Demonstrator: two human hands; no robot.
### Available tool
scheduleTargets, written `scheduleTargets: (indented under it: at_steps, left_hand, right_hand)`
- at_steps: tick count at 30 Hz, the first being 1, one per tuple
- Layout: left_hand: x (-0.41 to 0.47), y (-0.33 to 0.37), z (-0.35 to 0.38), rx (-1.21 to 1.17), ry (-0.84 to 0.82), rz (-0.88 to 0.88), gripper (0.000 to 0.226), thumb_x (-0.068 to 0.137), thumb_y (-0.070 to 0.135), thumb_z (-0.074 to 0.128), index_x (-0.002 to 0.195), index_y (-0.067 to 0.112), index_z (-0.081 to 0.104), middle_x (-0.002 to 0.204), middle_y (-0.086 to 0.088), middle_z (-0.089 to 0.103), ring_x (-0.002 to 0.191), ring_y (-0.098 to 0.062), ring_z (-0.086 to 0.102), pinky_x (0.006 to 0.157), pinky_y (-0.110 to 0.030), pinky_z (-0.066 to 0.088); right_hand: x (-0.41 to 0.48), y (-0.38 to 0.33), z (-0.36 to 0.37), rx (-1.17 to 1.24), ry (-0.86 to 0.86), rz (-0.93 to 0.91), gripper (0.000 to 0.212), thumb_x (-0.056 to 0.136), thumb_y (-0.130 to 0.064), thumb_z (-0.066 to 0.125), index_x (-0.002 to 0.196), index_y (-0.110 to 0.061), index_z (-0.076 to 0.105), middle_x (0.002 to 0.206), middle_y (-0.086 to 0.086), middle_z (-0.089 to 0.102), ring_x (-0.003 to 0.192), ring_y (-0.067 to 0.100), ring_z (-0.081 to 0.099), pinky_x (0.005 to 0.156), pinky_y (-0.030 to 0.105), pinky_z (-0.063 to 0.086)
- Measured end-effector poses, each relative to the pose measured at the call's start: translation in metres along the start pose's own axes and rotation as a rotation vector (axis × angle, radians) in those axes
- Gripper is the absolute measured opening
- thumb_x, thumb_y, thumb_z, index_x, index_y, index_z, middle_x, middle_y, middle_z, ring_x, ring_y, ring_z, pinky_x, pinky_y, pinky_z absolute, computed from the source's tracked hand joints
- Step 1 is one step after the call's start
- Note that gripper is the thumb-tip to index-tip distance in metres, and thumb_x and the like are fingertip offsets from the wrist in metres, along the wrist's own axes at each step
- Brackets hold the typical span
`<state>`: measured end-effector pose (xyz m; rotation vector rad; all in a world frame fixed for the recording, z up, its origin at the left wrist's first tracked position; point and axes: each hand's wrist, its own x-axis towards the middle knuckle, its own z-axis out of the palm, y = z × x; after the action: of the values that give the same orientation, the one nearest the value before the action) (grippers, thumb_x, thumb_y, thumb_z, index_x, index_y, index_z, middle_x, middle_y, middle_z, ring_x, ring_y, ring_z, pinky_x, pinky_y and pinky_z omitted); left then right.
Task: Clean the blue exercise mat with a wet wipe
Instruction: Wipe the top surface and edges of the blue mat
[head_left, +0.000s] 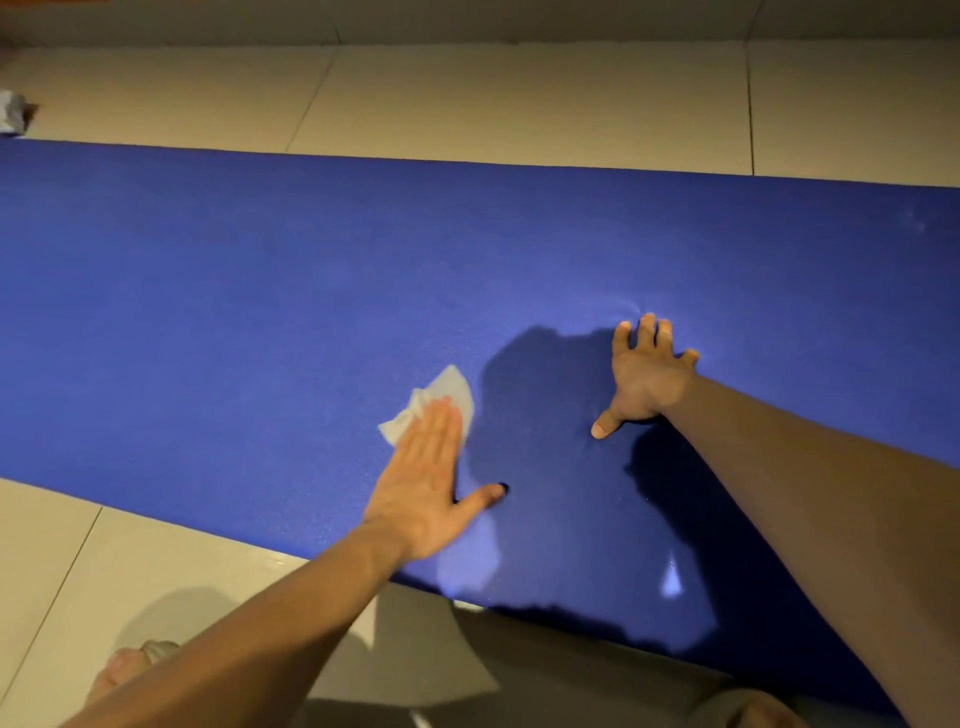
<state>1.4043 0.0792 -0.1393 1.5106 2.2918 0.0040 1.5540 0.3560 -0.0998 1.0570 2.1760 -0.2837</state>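
Note:
The blue exercise mat (234, 291) lies flat across the tiled floor, running from left to right. My left hand (423, 483) lies flat with straight fingers on a crumpled white wet wipe (444, 397), pressing it onto the mat near the front edge. Only the far part of the wipe shows beyond my fingertips. My right hand (644, 376) rests on the mat further right, fingers spread and fingertips pressed into the surface, holding nothing. A wet sheen shows on the mat near the front edge.
Pale floor tiles (519, 98) surround the mat on the far and near sides. A small crumpled grey object (13, 111) lies at the far left edge. A bare foot (130, 665) shows at the bottom left.

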Motion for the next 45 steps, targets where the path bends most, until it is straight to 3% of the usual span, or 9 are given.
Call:
scheduleTargets:
  at_steps: [6,12,17,20,24,30,34,40,45]
  left_hand:
    - [-0.011,0.019,0.003,-0.160,0.049,-0.254,0.119,0.083,0.093,0.023,0.161,0.011,-0.016,0.167,-0.006,-0.026,0.151,-0.015,-0.031,0.126,-0.038,-0.014]
    - [-0.011,0.088,0.015,0.009,-0.059,0.000,0.115,0.087,0.090,0.014,0.159,0.005,-0.017,0.165,-0.012,-0.027,0.150,-0.026,-0.035,0.126,-0.045,-0.011]
    - [-0.016,0.051,0.014,0.122,-0.092,0.270,0.106,0.093,0.084,0.021,0.161,0.010,-0.013,0.167,-0.005,-0.026,0.151,-0.017,-0.033,0.127,-0.040,-0.008]
    - [-0.020,0.002,0.009,0.019,-0.004,0.147,0.107,0.090,0.086,0.026,0.163,0.013,-0.002,0.169,-0.001,-0.017,0.154,-0.014,-0.024,0.126,-0.036,-0.006]
    - [-0.031,-0.016,0.006,0.024,0.008,-0.115,0.111,0.083,0.092,0.007,0.160,0.015,-0.015,0.166,0.002,-0.026,0.152,-0.012,-0.029,0.126,-0.032,-0.014]
    - [-0.041,0.021,0.007,-0.091,-0.024,-0.164,0.119,0.082,0.095,0.019,0.160,0.013,-0.017,0.166,0.000,-0.027,0.150,-0.015,-0.034,0.126,-0.038,-0.014]
    - [-0.049,0.061,0.015,-0.035,-0.072,0.042,0.113,0.089,0.088,0.023,0.158,0.008,-0.018,0.162,-0.006,-0.034,0.149,-0.022,-0.036,0.125,-0.041,-0.014]
    - [-0.054,0.039,0.009,0.078,-0.138,0.287,0.103,0.095,0.080,0.028,0.161,0.014,-0.015,0.165,0.001,-0.029,0.151,-0.014,-0.030,0.125,-0.034,-0.015]
    - [-0.081,-0.024,0.011,0.023,-0.003,-0.064,0.112,0.082,0.093,0.008,0.159,0.016,-0.018,0.167,-0.002,-0.024,0.153,-0.017,-0.026,0.122,-0.029,-0.018]
  right_hand:
    - [0.001,-0.001,0.001,0.000,0.011,0.014,0.161,0.055,-0.073,0.085,0.156,-0.005,-0.020,0.163,0.023,-0.021,0.152,0.043,-0.015,0.114,0.066,0.024]
    - [0.002,-0.004,-0.002,0.009,-0.026,0.030,0.160,0.058,-0.068,0.087,0.156,-0.005,-0.023,0.163,0.023,-0.025,0.152,0.044,-0.018,0.114,0.068,0.022]
    - [0.001,-0.003,-0.002,0.025,-0.021,0.029,0.160,0.057,-0.068,0.088,0.156,-0.007,-0.022,0.163,0.022,-0.025,0.152,0.042,-0.018,0.115,0.067,0.021]
    - [-0.001,0.000,0.000,0.049,-0.011,0.021,0.159,0.058,-0.068,0.087,0.156,-0.009,-0.023,0.163,0.020,-0.026,0.152,0.040,-0.020,0.117,0.065,0.019]
    - [-0.008,0.002,0.002,0.098,0.023,0.017,0.155,0.059,-0.067,0.087,0.158,-0.014,-0.020,0.165,0.016,-0.024,0.154,0.036,-0.018,0.120,0.061,0.018]
    - [-0.033,-0.010,0.025,0.115,0.146,0.056,0.108,0.081,-0.059,0.075,0.157,-0.010,0.017,0.162,0.015,0.012,0.147,0.036,0.019,0.109,0.051,0.036]
    - [-0.063,-0.015,0.048,0.106,0.092,0.002,0.084,0.091,-0.039,0.064,0.155,-0.011,0.018,0.163,0.012,0.007,0.147,0.037,0.017,0.104,0.047,0.041]
    - [-0.110,-0.028,0.084,-0.083,0.014,-0.039,0.110,0.087,-0.050,0.066,0.159,-0.006,-0.004,0.165,0.020,-0.009,0.153,0.041,0.000,0.111,0.045,0.037]
    - [-0.123,-0.044,0.086,-0.079,-0.089,-0.020,0.147,0.068,-0.067,0.081,0.157,-0.007,-0.019,0.164,0.020,-0.021,0.152,0.045,-0.012,0.118,0.053,0.027]
